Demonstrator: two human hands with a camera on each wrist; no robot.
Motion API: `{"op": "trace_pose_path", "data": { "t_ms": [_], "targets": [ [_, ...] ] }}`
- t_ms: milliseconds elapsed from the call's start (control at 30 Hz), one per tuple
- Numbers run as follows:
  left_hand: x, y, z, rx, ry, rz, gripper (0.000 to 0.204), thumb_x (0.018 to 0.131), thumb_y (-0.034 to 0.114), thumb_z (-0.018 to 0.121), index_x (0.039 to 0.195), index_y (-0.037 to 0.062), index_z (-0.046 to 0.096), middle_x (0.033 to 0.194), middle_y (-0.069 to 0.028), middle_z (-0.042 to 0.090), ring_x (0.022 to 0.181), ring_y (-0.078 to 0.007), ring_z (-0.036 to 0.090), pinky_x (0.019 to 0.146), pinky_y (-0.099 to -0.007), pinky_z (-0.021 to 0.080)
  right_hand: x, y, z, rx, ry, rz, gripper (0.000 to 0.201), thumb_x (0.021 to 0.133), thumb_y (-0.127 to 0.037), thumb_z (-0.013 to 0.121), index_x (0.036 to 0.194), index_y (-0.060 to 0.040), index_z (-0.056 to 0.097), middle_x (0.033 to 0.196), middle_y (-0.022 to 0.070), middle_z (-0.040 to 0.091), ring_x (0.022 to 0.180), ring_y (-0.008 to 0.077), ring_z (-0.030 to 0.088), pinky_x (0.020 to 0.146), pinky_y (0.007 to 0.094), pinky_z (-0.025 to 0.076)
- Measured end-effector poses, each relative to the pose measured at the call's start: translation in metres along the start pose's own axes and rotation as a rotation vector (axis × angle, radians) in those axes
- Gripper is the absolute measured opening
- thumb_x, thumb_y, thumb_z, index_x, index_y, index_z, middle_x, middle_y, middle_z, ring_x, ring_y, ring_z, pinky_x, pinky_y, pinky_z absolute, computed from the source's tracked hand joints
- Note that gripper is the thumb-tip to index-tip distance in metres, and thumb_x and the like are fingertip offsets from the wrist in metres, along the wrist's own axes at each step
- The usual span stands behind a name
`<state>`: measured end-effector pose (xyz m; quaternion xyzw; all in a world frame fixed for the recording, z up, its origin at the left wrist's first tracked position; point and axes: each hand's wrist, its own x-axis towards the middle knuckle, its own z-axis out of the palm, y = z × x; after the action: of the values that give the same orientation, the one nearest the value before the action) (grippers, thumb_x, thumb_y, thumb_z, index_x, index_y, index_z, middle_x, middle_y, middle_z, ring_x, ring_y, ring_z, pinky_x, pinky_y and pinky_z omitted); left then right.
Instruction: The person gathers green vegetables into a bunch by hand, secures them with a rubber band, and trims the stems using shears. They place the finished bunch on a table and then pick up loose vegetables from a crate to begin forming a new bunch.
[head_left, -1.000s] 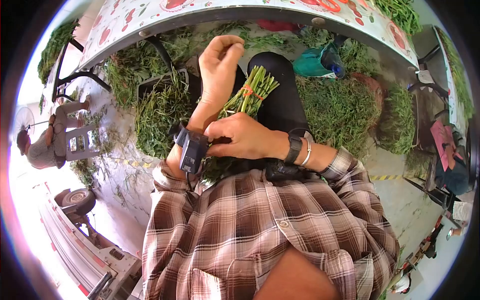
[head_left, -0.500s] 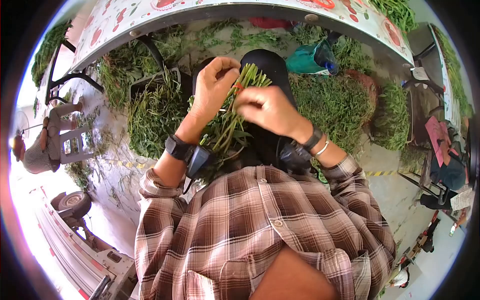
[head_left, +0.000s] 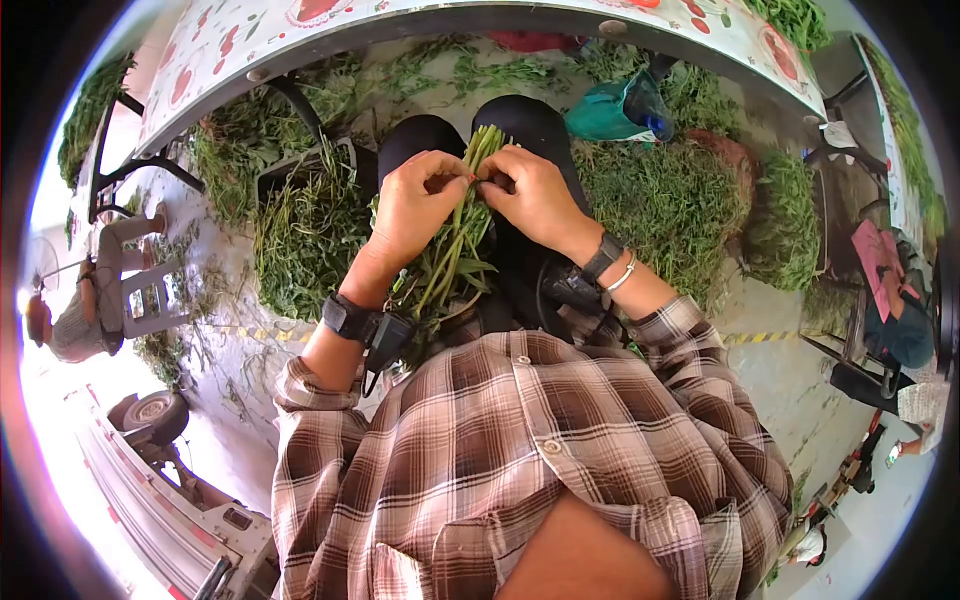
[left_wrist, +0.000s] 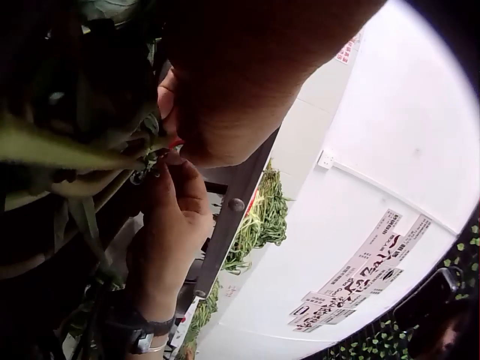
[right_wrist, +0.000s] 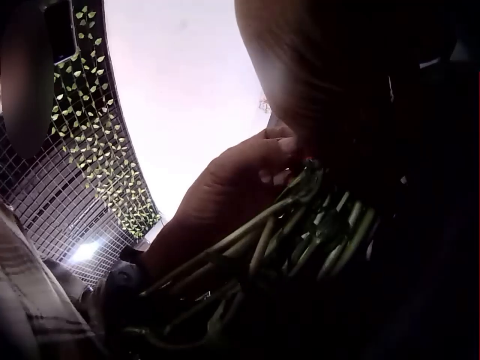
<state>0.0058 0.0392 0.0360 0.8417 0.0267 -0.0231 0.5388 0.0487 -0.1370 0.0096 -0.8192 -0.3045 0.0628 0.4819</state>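
Observation:
A bundle of leafy green stems [head_left: 440, 275] lies over the person's lap, its cut ends [head_left: 487, 140] pointing away toward the table. Around the stems near those ends, a red rubber band [left_wrist: 176, 142] shows as a small red bit between the fingertips. From the left side, the left hand [head_left: 412, 205] pinches the band with thumb and forefinger. Opposite it, the right hand [head_left: 540, 202] pinches at the same spot, its fingertips almost meeting the left ones. Most of the band is hidden behind the fingers. The right wrist view shows the stems [right_wrist: 259, 240] in shadow below the hands.
A dark crate [head_left: 310, 165] heaped with greens stands left of the knees. On the right lies a large pile of greens [head_left: 665, 215], with a teal bag [head_left: 610, 110] behind it. A table with a patterned cover [head_left: 440, 12] spans the front. Another person [head_left: 85, 315] sits far left.
The right hand has moved from near the left wrist up to the banded stems. The left hand has come down onto the bundle, and both now pinch the band.

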Motion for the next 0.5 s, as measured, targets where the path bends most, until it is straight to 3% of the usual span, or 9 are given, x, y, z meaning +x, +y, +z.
{"op": "trace_pose_path", "data": {
  "t_ms": [67, 133, 300, 367, 500],
  "targets": [
    [0.001, -0.003, 0.0, -0.008, 0.02, -0.018, 0.011, 0.078, 0.004, 0.062, 0.088, -0.0008, 0.064, 0.082, -0.0077, 0.062, 0.072, -0.0131, 0.062, 0.067, -0.0257, 0.049, 0.002, 0.003, 0.002, 0.162, 0.013, 0.084, 0.015, 0.074, -0.005, 0.066, 0.088, -0.0007, 0.061, 0.075, 0.008, 0.053, 0.063, 0.0176, 0.055, 0.059, 0.0304, 0.044],
    [-0.001, -0.004, 0.002, 0.012, 0.023, 0.038, 0.01, 0.081, 0.002, 0.062, 0.09, -0.0005, 0.065, 0.083, -0.0022, 0.063, 0.071, -0.0063, 0.057, 0.066, -0.0216, 0.047, 0.004, 0.004, 0.002, 0.116, 0.009, 0.052, 0.013, 0.075, -0.004, 0.066, 0.086, -0.0001, 0.06, 0.074, 0.0076, 0.053, 0.063, 0.0167, 0.054, 0.059, 0.0296, 0.044],
    [-0.001, 0.003, 0.006, 0.135, 0.026, 0.066, 0.01, 0.079, 0.002, 0.064, 0.088, -0.0005, 0.065, 0.079, -0.0036, 0.061, 0.069, -0.0076, 0.058, 0.064, -0.0224, 0.047, 0.005, 0.003, 0.001, 0.097, -0.008, 0.064, 0.01, 0.076, -0.002, 0.066, 0.084, 0.0018, 0.061, 0.073, 0.005, 0.054, 0.063, 0.0115, 0.053, 0.06, 0.0263, 0.044],
    [-0.002, 0.003, 0.006, 0.163, 0.029, 0.07, 0.01, 0.078, 0.002, 0.064, 0.088, -0.0003, 0.065, 0.079, -0.004, 0.061, 0.069, -0.008, 0.058, 0.064, -0.0228, 0.047, 0.004, 0.008, 0.004, 0.31, -0.001, 0.104, 0.009, 0.077, -0.001, 0.065, 0.085, 0.0027, 0.061, 0.075, 0.0023, 0.056, 0.067, 0.0077, 0.052, 0.061, 0.0243, 0.044],
    [-0.001, 0.005, 0.009, 0.203, 0.04, 0.08, 0.011, 0.076, 0.003, 0.065, 0.087, 0.0005, 0.064, 0.078, -0.0048, 0.061, 0.066, -0.0096, 0.058, 0.062, -0.0238, 0.047, 0.003, 0.014, 0.006, 0.366, -0.018, 0.149, 0.009, 0.077, 0.0, 0.065, 0.086, 0.0029, 0.062, 0.077, 0.001, 0.057, 0.07, 0.0052, 0.052, 0.063, 0.0229, 0.044]
  ]
}}
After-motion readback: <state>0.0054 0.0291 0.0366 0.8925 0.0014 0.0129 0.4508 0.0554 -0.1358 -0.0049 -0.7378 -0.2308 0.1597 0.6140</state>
